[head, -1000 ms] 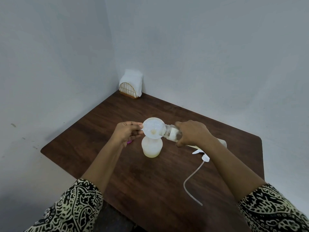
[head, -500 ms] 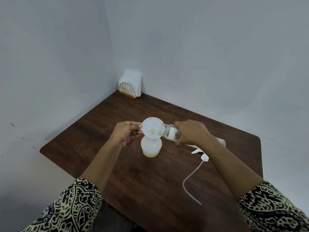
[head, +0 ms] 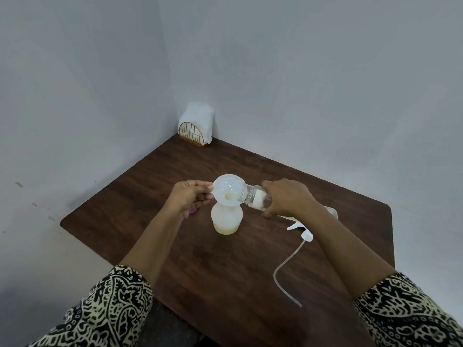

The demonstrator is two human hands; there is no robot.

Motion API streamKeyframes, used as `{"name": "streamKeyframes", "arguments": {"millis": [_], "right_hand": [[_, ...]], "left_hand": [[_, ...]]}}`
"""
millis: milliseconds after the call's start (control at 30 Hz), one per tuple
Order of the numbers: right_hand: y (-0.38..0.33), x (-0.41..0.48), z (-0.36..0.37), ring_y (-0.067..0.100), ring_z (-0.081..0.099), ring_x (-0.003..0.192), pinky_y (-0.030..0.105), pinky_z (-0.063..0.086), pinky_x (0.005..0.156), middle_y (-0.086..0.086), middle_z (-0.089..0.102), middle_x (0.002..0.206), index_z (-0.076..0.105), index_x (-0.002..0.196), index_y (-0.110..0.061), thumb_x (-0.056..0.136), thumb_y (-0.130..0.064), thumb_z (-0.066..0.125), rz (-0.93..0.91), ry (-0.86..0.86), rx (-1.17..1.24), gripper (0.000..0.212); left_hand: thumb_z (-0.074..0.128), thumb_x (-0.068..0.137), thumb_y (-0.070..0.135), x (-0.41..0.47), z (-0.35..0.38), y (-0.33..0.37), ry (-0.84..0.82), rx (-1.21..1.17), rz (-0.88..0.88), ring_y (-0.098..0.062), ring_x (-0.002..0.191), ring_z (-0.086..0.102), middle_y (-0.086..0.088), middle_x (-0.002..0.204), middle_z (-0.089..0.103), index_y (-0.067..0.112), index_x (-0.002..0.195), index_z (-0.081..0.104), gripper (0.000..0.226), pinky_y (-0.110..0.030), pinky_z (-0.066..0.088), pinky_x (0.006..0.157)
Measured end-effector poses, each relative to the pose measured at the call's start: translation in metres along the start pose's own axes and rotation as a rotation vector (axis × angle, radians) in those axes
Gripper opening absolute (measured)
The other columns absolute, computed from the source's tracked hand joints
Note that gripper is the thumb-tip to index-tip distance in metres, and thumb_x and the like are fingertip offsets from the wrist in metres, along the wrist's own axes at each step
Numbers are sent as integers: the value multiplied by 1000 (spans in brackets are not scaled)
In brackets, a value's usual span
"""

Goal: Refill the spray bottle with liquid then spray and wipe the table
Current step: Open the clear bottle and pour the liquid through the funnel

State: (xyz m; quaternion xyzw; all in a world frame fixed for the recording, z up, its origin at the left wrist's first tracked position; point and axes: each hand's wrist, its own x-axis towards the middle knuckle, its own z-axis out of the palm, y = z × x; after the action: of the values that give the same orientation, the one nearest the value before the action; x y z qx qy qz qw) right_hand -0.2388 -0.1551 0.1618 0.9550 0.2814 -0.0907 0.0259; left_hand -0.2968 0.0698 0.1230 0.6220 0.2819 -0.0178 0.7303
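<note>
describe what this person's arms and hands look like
Both the left hand and right hand are bare, with no gloves, rings or watch in view. The left sleeve and right sleeve are black-and-cream fabric with a swirling paisley-like print, ending near the elbows.

Two plain pale grey walls [head: 300,71] meeting in a corner, dark wood-grain surface [head: 225,284] with rounded corners set into that corner, gold wire holder [head: 191,134] of white napkins [head: 200,116] at its far end, soft even light, faint scuffs on the left wall.
</note>
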Motion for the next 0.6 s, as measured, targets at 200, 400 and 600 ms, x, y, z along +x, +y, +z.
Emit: {"name": "streamKeyframes", "arguments": {"millis": [200, 400, 600], "right_hand": [[2, 0, 6, 17, 52, 76, 25, 33, 57, -6, 54, 81, 45, 93, -24, 67, -42, 72, 3, 14, 41, 42], [5, -1, 19, 17, 53, 75, 28, 37, 61, -6, 57, 82, 44, 89, -25, 66, -41, 75, 17, 2, 201, 42], [10, -2, 28, 14, 60, 80, 27, 43, 67, -8, 64, 87, 56, 97, -26, 63, -41, 80, 19, -66, 437, 45]], "left_hand": [[66, 85, 1, 0, 0, 0, 5, 2, -2, -9, 56, 69, -5, 68, 73, 7, 83, 70, 8, -19, 55, 51], [66, 85, 2, 1, 0, 0, 7, -3, 1, -9, 56, 69, -5, 67, 73, 7, 84, 70, 7, -19, 54, 51], [66, 85, 2, 0, 0, 0, 15, 7, -3, -11, 61, 69, -6, 75, 73, 7, 84, 71, 7, -20, 55, 53]]}}
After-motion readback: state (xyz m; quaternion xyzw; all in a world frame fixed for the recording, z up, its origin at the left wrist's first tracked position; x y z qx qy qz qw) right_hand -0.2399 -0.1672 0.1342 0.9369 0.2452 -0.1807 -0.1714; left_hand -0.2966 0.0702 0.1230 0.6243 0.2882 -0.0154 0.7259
